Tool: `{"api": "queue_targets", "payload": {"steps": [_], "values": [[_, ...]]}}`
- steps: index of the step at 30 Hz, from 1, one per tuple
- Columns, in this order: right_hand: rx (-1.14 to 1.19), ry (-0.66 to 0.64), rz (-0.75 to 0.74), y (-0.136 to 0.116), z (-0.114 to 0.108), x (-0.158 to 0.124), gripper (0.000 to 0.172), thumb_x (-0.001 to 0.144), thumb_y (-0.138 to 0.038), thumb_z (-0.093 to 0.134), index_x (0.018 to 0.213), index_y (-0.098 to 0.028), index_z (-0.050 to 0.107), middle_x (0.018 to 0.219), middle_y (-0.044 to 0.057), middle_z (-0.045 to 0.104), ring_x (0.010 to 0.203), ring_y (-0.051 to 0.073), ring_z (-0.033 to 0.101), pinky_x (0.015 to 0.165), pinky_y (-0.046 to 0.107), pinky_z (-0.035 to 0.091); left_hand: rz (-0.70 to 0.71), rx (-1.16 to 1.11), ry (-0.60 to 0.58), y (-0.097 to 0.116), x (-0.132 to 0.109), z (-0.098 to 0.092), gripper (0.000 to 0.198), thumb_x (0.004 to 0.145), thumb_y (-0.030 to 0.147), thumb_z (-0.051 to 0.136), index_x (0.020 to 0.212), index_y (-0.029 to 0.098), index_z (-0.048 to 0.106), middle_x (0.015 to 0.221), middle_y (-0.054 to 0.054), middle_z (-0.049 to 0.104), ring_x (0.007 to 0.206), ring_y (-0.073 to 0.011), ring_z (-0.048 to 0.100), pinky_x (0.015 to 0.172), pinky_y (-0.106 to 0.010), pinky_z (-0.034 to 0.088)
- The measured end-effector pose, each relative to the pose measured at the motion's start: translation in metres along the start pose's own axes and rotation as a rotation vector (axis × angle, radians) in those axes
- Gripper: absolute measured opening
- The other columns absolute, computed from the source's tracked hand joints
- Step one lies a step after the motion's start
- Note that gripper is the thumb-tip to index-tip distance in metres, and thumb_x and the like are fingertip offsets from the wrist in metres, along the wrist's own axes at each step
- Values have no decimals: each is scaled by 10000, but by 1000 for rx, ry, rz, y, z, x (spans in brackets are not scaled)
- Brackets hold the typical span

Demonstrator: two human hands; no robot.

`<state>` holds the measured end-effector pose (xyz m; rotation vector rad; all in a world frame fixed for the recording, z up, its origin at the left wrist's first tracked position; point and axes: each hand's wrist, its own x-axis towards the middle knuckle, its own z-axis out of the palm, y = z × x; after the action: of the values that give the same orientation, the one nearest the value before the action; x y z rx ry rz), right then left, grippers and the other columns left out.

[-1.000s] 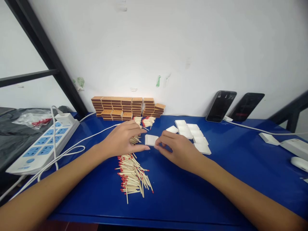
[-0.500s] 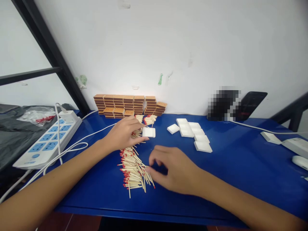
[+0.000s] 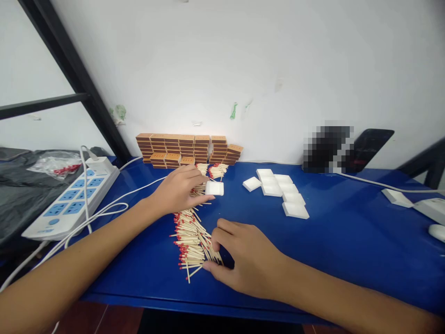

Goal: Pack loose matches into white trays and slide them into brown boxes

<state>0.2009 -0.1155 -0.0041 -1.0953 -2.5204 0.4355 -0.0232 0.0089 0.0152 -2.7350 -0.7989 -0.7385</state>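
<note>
My left hand (image 3: 181,188) grips the left end of a white matchbox tray (image 3: 214,188), its thumb in front and its fingers behind. Just over the right side of a loose pile of matches (image 3: 189,241) is my right hand (image 3: 246,257), thumb and fingers spread, the fingertips at the red-headed wooden sticks. More matches lie partly hidden under my left hand. Behind it, two small bundles of matches (image 3: 218,170) rest side by side. Several white trays (image 3: 295,210) lie in a staggered group to the right.
Stacked brown matchboxes (image 3: 167,144) line the wall at the back. On the left is a white power strip (image 3: 74,197) with loose cables. A black phone (image 3: 373,146) leans on the wall at right. White adapters (image 3: 431,209) sit at the far right of the blue table (image 3: 347,260).
My right hand has moved slightly down and left, its thumb and fingers now further apart over the matches. My left hand stays with the white tray.
</note>
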Motion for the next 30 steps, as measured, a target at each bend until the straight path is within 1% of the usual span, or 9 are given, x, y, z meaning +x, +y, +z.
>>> {"api": "queue_targets", "payload": {"steps": [4,8,12,16,23,27,30], "values": [[-6,-23,16,8,-9,2,190,895,-353,752,896,-203,635,896,8,614,726,155,557,624,299,328,17,13,13,-2,0,1,446,956,555,659,1159,164,729,966,-91,732,915,-232,651,841,-379,526],[-25,-11,39,20,-16,5,123,924,-286,729,925,-197,644,919,7,607,681,132,520,613,289,323,34,17,22,-2,-1,1,444,957,539,664,1162,150,727,962,-91,725,920,-232,646,858,-379,523],[-39,-10,54,29,-21,7,72,934,-229,711,934,-200,645,947,11,608,722,143,545,638,292,354,28,26,13,-2,-1,0,435,960,534,664,1164,155,730,956,-92,725,918,-231,637,858,-378,521],[1,-46,51,33,-26,8,23,947,-193,688,944,-206,669,968,12,611,746,143,570,660,290,389,34,30,10,-1,-1,-1,439,962,539,659,1159,153,730,950,-90,725,902,-229,636,845,-378,519],[11,-156,46,29,-33,8,63,969,-193,664,923,-195,707,966,16,619,699,119,552,648,276,393,48,38,20,0,-1,0,442,957,534,669,1154,143,727,945,-85,723,899,-223,640,855,-370,514],[11,-157,44,28,-32,9,56,979,-196,649,966,-194,703,981,18,626,714,119,552,661,270,387,56,41,29,0,-1,1,440,953,525,679,1147,133,730,941,-81,720,894,-218,636,845,-362,512],[24,-166,38,27,-30,9,92,995,-196,615,962,-187,700,971,20,628,714,116,555,661,265,384,66,37,33,-1,-1,1,446,952,524,682,1152,128,729,936,-82,719,899,-221,632,842,-360,509]]}}
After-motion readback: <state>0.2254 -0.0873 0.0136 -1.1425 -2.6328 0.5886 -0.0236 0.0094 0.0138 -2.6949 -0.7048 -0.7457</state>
